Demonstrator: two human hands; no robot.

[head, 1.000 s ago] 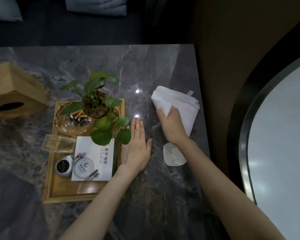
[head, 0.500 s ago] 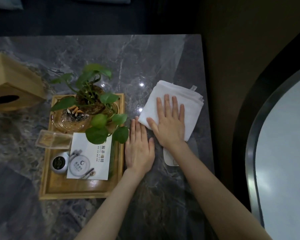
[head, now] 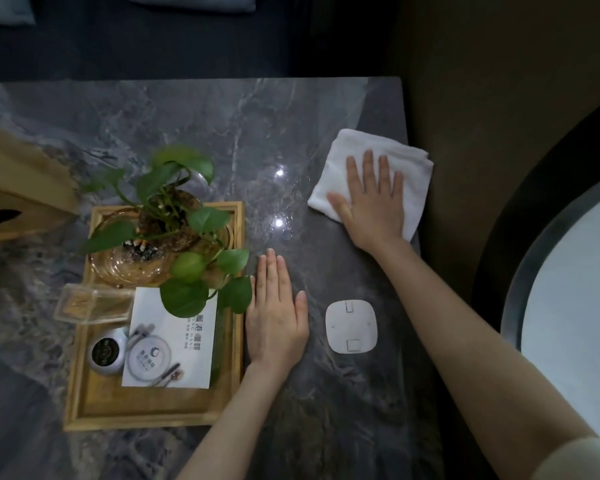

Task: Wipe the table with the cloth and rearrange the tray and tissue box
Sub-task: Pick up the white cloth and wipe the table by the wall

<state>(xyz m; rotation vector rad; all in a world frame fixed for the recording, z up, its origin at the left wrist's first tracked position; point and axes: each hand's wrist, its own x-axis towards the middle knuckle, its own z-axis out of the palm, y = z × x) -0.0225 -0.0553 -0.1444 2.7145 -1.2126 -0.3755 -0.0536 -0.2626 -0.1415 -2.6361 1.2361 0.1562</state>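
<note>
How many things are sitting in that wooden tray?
5: potted green plant and amber glass ashtray at the back, clear plastic box on its left rim, small silver tin, white card in front.

Tissue box (head: 18,188) far left on table (head: 194,126), tray (head: 153,407) right of it, cloth (head: 371,157) at right edge

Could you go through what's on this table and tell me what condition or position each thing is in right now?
cloth: folded, flat at the table's right edge
right hand: open, pressed on cloth
left hand: open, flat on table beside tray
tray: loaded, level
plant: upright in tray
ashtray: holds butts
tissue box: lying tilted, left of tray
white pad: flat, untouched
</note>
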